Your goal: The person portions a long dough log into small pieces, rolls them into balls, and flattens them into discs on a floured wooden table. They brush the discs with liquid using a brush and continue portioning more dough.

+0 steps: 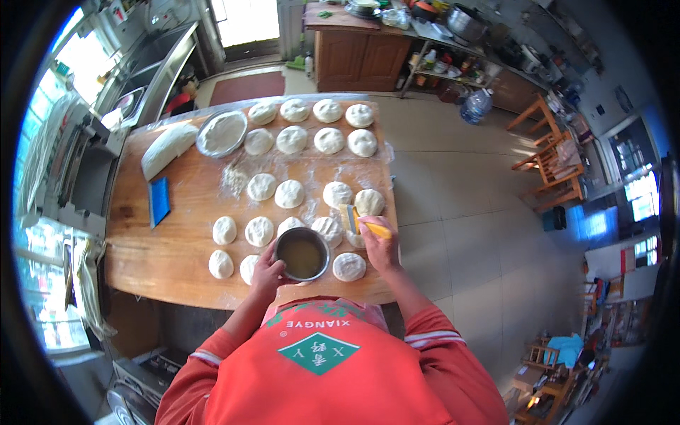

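Note:
My left hand (270, 270) grips the rim of a round metal bowl (302, 254) holding a yellowish-brown liquid. The bowl is above the near rows of dough rounds and partly covers some of them. In my right hand (380, 245) is a pastry brush (366, 223) with a yellow handle and pale bristles. Its bristle end is over the dough at the table's right side, beside one dough round (369, 202); I cannot tell whether it touches. A floured dough round (349, 266) lies just below, between the bowl and my right wrist.
Several more dough rounds stand in rows on the wooden table (175, 249). At the far left are a bowl of flour (222, 134), a large dough piece (169, 149) and a blue-handled dough scraper (159, 201). Loose flour (234, 179) dusts the middle. The table's right edge borders the tiled floor (451, 191).

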Demonstrator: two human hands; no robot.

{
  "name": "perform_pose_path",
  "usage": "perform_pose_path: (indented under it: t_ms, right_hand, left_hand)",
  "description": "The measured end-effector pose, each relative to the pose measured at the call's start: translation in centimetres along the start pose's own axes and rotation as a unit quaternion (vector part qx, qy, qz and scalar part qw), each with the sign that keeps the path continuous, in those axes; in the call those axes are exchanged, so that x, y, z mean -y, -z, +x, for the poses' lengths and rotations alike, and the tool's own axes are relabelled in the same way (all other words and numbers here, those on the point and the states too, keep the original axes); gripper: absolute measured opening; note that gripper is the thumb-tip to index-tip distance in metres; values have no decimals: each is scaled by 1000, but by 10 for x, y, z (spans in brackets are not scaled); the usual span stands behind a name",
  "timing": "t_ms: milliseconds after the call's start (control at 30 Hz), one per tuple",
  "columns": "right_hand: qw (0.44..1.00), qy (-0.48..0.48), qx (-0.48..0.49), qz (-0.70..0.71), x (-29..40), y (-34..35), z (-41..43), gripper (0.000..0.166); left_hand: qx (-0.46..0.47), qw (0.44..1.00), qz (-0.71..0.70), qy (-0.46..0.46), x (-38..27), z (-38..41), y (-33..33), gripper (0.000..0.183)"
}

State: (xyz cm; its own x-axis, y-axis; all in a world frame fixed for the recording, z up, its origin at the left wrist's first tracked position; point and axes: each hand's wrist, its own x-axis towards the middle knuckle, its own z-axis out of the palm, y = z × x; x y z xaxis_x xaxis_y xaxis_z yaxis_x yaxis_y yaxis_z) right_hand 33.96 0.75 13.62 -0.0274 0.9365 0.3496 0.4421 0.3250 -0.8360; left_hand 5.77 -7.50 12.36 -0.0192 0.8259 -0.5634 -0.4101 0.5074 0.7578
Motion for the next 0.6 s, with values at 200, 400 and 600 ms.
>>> perform_pose_path:
  t_ms: [200,400,600]
  right_hand:
    - [944,-263,108,171,32,-54,-39,13]
    - [983,-149,87,56,15,-73,-45,16]
    - [904,-264,15,336,11,-50,-32,19]
  left_hand:
    - [-9,992,98,-78,9,4,-3,73]
    - [-16,991,84,-104,15,9,15,72]
    - [-31,998,5,-54,-6,-12,33,73]
